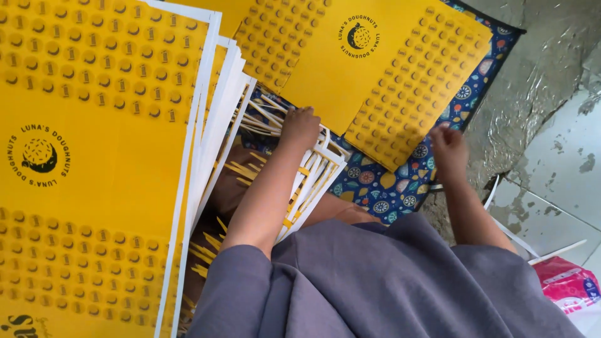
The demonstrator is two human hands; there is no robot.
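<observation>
Person sorting printed yellow box sheets: left hand [299, 128] grips the white sheet offcuts [313, 175]; right hand [448, 147] pinches a flat yellow sheet [382, 75], seemingly ready for lifting.

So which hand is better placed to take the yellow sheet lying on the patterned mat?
Probably the right hand: it sits at the near edge of the yellow sheet, fingers on its corner. The left hand rests on the white strips instead.

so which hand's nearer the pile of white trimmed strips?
Left. The left hand rests on the white strips; the right hand is off to their right, at the yellow sheet's edge.
</observation>
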